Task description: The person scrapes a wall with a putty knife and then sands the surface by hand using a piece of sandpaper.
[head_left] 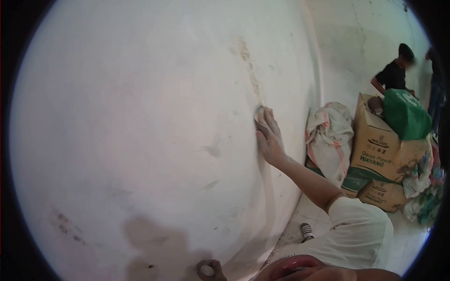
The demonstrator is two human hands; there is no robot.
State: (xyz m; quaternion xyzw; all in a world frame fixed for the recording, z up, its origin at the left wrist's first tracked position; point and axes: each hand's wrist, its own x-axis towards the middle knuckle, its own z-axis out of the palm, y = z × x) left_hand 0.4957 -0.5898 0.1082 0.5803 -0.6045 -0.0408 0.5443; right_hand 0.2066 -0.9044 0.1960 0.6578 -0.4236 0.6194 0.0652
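Note:
My right hand point(269, 140) lies against a white wall point(154, 93), its fingers closed over a thin pale sheet point(257, 114) pressed to the surface. Just above the fingertips runs a brownish streak point(250, 70) of rough marks. Low in the view, my left hand point(216, 271) shows only in part at the bottom edge, its fingers curled round a small round whitish object point(206, 270). Grey smudges point(213, 150) mark the wall left of my right hand.
Right of the wall stand a pale sack point(330, 136), stacked cardboard boxes point(375, 154) and a green bag point(407, 114). A person in a dark shirt point(393, 75) is behind them, with another partly visible at the right edge. Below is a striped sandal point(306, 231) on the floor.

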